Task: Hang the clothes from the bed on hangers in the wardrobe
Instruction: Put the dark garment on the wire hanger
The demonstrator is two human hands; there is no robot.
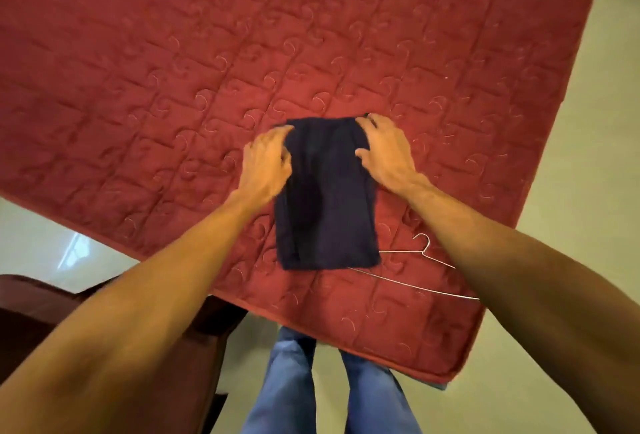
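A folded dark navy garment (325, 201) lies on the red quilted bed (173, 70), near its front corner. My left hand (266, 163) grips the garment's far left corner, fingers curled over the cloth. My right hand (384, 153) holds the far right corner the same way. A thin wire hanger (420, 262) lies flat on the bed just right of the garment's near end, partly under the cloth and partly hidden by my right forearm.
The bed's front edge runs diagonally; pale tiled floor (571, 191) lies to the right and lower left. A dark maroon upholstered seat (41, 312) stands at the lower left. My legs in blue jeans (294, 385) stand at the bed's corner.
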